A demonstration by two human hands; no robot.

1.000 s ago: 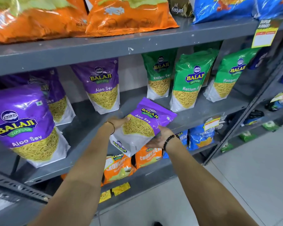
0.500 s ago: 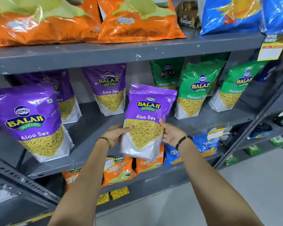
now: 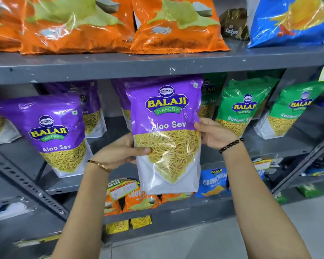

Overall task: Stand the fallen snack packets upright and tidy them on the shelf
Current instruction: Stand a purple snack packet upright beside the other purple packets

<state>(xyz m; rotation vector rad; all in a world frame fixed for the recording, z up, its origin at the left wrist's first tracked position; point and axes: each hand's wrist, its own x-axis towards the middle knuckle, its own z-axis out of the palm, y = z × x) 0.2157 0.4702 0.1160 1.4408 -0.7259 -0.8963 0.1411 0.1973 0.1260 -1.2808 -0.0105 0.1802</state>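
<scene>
Purple Aloo Sev pkt upright, glossy, both hands' fingers gripping its sides.

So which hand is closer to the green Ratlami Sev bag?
Right. The right hand sits just beside the green Ratlami Sev bag; the left hand is across the purple packet.
</scene>
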